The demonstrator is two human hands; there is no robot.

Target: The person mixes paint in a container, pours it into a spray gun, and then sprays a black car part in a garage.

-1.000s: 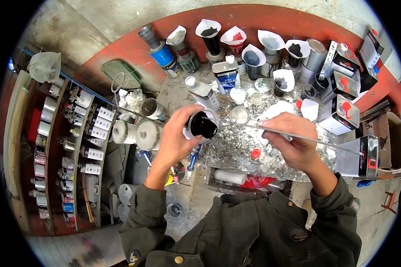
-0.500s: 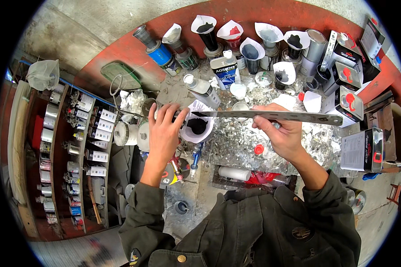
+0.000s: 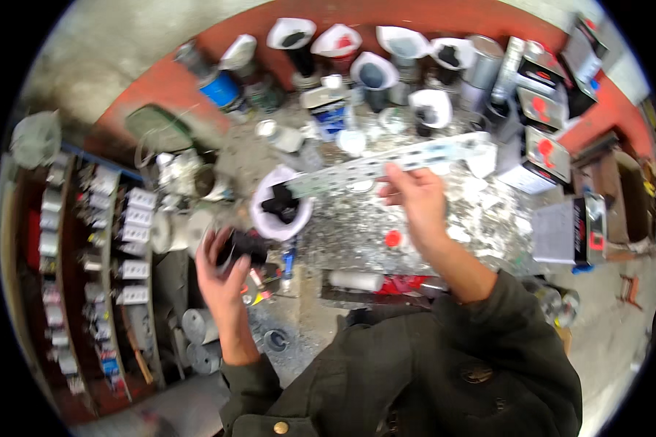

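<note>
In my right hand is a long flat metal strip with slots along it, a paint stirring stick, pinched between thumb and fingers. It slants down to the left, and its lower end reaches over the white paper strainer, which has black paint or residue inside. My left hand is wrapped round a dark cup, tilted, just left of and nearer than the strainer. A spray gun with a blue part shows below the strainer. Motion blurs the picture, so what the cup holds is unclear.
Paper strainers on cups and cans line the back of the paint-spattered bench. A white bottle stands behind the strainer. Metal cans crowd the right. Shelves of tins stand left. A red cap lies on the bench.
My left hand has left the stick's end and now holds a dark cup, lower and to the left. The stick has turned, its right end higher and its slotted face showing. The view has shifted.
</note>
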